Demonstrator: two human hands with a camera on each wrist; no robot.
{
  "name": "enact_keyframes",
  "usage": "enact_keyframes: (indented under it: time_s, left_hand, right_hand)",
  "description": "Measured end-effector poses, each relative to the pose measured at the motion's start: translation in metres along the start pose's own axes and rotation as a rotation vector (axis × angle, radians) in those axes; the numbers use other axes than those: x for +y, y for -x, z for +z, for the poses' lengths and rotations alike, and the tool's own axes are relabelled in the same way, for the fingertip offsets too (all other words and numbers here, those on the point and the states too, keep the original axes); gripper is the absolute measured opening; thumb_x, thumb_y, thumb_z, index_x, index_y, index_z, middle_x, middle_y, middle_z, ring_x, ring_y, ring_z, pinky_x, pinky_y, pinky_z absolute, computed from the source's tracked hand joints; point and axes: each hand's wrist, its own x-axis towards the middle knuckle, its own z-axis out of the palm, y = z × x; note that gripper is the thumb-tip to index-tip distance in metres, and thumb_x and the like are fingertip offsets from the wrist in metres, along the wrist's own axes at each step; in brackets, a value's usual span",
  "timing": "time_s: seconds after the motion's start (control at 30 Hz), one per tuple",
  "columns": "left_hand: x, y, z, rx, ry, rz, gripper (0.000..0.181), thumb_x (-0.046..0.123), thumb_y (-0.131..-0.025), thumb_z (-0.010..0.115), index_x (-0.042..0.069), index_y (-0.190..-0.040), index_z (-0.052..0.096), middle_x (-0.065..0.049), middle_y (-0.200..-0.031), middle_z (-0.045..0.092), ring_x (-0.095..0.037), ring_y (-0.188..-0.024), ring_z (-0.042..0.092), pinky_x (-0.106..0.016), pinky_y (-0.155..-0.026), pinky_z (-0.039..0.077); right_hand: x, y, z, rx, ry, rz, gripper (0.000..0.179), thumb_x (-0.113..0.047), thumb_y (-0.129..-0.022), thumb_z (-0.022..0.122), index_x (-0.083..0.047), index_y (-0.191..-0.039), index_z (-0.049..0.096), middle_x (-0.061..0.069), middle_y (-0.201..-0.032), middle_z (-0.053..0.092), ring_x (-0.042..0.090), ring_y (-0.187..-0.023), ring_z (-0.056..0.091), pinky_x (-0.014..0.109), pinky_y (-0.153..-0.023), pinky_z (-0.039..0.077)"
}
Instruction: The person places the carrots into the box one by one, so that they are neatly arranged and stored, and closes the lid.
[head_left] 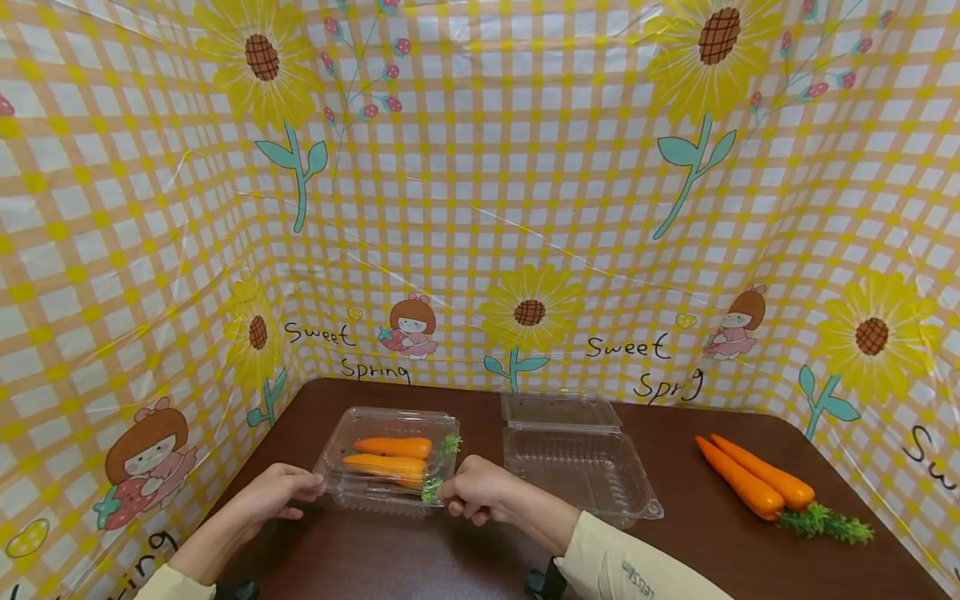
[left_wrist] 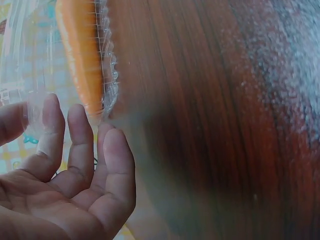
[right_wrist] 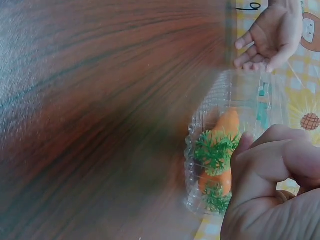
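Note:
A clear plastic clamshell box with its lid down stands at the left of the table. Inside lie two orange carrots with green tops toward the right. The left hand pinches the box's near left corner between thumb and forefinger, its other fingers loosely bent in the left wrist view. Over the near right corner, by the carrot greens, the right hand has its fingers curled and grips the box's edge. In the right wrist view the right hand hides part of the lid.
Right of the closed box stands a second clear clamshell box, its lid folded back. Two more carrots with green tops lie at the table's right. A checked cloth with sunflowers rises behind the brown table.

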Motion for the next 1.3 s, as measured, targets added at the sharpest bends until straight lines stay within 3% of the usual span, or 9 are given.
enact_keyframes:
  time_s: [0.23, 0.4, 0.67, 0.83, 1.0, 1.07, 1.17, 1.3]
  left_hand:
    - [0.004, 0.0, 0.004, 0.062, 0.0, -0.018, 0.038, 0.022, -0.1, 0.058, -0.012, -0.115, 0.067, -0.014, -0.109, 0.072, -0.027, -0.105, 0.065, -0.044, -0.082, 0.056]
    - [0.002, 0.0, 0.003, 0.06, 0.005, -0.014, 0.037, 0.022, -0.101, 0.057, -0.011, -0.113, 0.068, -0.013, -0.108, 0.072, -0.025, -0.104, 0.065, -0.044, -0.081, 0.056]
    - [0.002, 0.002, 0.002, 0.06, 0.026, -0.021, 0.037, 0.024, -0.101, 0.058, -0.009, -0.112, 0.07, -0.011, -0.108, 0.07, -0.022, -0.102, 0.064, -0.043, -0.082, 0.056]
    - [0.001, 0.002, 0.003, 0.088, -0.005, -0.033, 0.037, 0.025, -0.101, 0.058, -0.009, -0.112, 0.069, -0.013, -0.109, 0.072, -0.024, -0.103, 0.065, -0.044, -0.082, 0.056]
    - [0.001, 0.002, 0.006, 0.173, -0.076, -0.051, 0.032, 0.027, -0.099, 0.061, -0.002, -0.106, 0.071, -0.009, -0.104, 0.07, -0.022, -0.098, 0.061, -0.039, -0.076, 0.054]
    - [0.001, 0.002, 0.006, 0.22, -0.119, -0.041, 0.031, 0.03, -0.099, 0.061, 0.001, -0.105, 0.071, -0.008, -0.101, 0.067, -0.022, -0.093, 0.059, -0.038, -0.073, 0.052]
    - [0.006, 0.006, 0.007, 0.31, -0.228, 0.0, 0.034, 0.034, -0.099, 0.06, 0.005, -0.113, 0.069, -0.013, -0.111, 0.064, -0.026, -0.096, 0.059, -0.04, -0.074, 0.049]
    - [0.021, 0.012, 0.015, 0.471, -0.378, 0.101, 0.036, 0.033, -0.099, 0.059, 0.006, -0.122, 0.066, -0.019, -0.129, 0.06, -0.033, -0.111, 0.058, -0.047, -0.081, 0.048]
  right_hand:
    - [0.002, -0.005, 0.003, -0.015, -0.037, 0.001, 0.036, -0.002, -0.094, 0.061, -0.008, -0.058, 0.055, -0.003, -0.052, 0.043, 0.004, -0.042, 0.019, 0.019, -0.04, 0.021]
    - [0.003, -0.006, 0.004, -0.007, -0.027, -0.008, 0.036, -0.002, -0.096, 0.06, -0.006, -0.061, 0.056, -0.003, -0.053, 0.042, 0.005, -0.042, 0.019, 0.019, -0.04, 0.022]
    - [0.005, -0.005, 0.011, 0.071, 0.031, -0.043, 0.047, -0.004, -0.098, 0.059, -0.015, -0.055, 0.043, -0.004, -0.053, 0.038, 0.005, -0.042, 0.021, 0.018, -0.039, 0.024]
    - [0.007, -0.004, 0.012, 0.102, 0.002, -0.03, 0.047, -0.006, -0.097, 0.061, -0.016, -0.055, 0.041, -0.004, -0.053, 0.035, 0.007, -0.044, 0.018, 0.02, -0.04, 0.022]
    - [0.005, 0.005, 0.007, 0.066, -0.017, -0.013, 0.03, -0.013, -0.095, 0.063, -0.01, -0.065, 0.059, -0.004, -0.053, 0.037, 0.008, -0.046, 0.018, 0.022, -0.043, 0.021]
    - [0.003, 0.01, 0.003, 0.049, -0.006, -0.022, 0.031, -0.017, -0.096, 0.063, -0.009, -0.066, 0.059, -0.004, -0.052, 0.037, 0.008, -0.045, 0.019, 0.022, -0.042, 0.023]
    - [-0.002, 0.019, -0.005, 0.032, 0.009, -0.054, 0.032, -0.021, -0.098, 0.064, -0.008, -0.068, 0.06, -0.004, -0.052, 0.038, 0.008, -0.044, 0.021, 0.022, -0.042, 0.024]
    - [-0.007, 0.033, -0.017, 0.035, 0.037, -0.098, 0.024, -0.022, -0.098, 0.065, 0.001, -0.092, 0.071, -0.004, -0.053, 0.039, 0.009, -0.043, 0.023, 0.022, -0.041, 0.026]
